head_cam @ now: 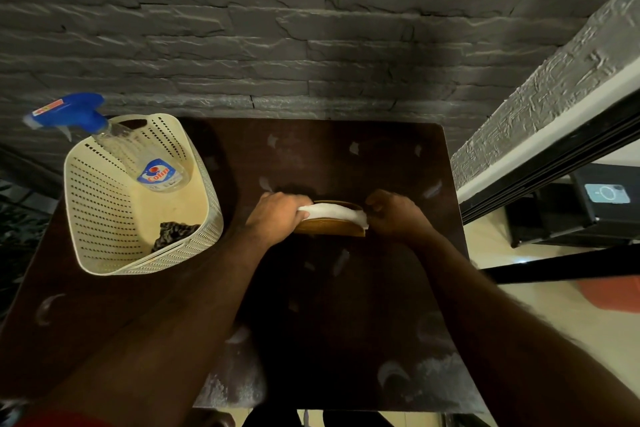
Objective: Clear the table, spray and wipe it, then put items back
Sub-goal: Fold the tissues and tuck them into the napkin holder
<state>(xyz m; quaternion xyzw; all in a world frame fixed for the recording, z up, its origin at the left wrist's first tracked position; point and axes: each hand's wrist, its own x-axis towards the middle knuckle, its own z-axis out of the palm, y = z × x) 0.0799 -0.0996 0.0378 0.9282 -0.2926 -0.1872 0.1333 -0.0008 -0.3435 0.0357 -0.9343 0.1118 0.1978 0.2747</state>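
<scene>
A wooden napkin holder [330, 227] with white napkins [334, 211] stands on the dark brown table [346, 305], a little right of its middle. My left hand [277, 213] grips the holder's left end, fingers curled over the napkins. My right hand [394, 215] grips its right end. A cream perforated basket [114, 243] sits at the table's left edge. Inside it lean a clear spray bottle [149, 163] with a blue trigger head and a dark cloth [173, 234].
The table bears pale smears and marks across its top. A dark stone wall [311, 28] runs right behind it. To the right are a textured grey wall, a black frame and a black stand [588, 211] on a pale floor.
</scene>
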